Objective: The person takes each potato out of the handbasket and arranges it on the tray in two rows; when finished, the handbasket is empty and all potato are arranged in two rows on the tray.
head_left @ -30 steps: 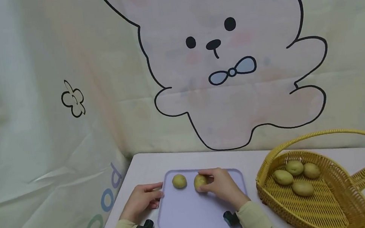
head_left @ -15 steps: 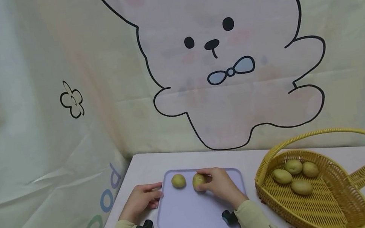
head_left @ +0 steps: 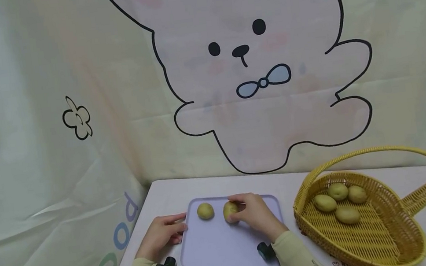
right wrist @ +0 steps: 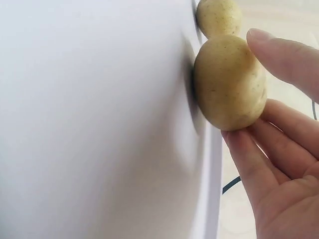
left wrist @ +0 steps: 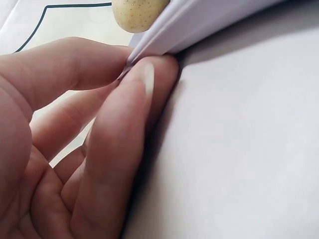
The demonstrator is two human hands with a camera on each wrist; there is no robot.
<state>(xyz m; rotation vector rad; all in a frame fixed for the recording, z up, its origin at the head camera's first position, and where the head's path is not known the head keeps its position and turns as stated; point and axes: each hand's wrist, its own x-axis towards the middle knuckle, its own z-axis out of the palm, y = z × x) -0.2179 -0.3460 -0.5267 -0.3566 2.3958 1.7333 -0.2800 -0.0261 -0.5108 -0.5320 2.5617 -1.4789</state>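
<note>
My left hand pinches the left rim of the lilac tray; in the left wrist view, its thumb and fingers meet around the tray's edge. Toward the tray's far side, my right hand holds a potato between thumb and fingers. The right wrist view shows this potato close against the tray surface, thumb on one side and fingertips on the other. A second potato lies to its left on the tray, untouched.
Right of the tray stands a yellow wicker basket with a tall arched handle. Several potatoes lie in it. A curtain with a cartoon animal hangs behind the white table.
The head view has turned slightly, so everything appears a little further left. Both hands keep their holds on the tray rim and the potato, and the potatoes stay in place.
</note>
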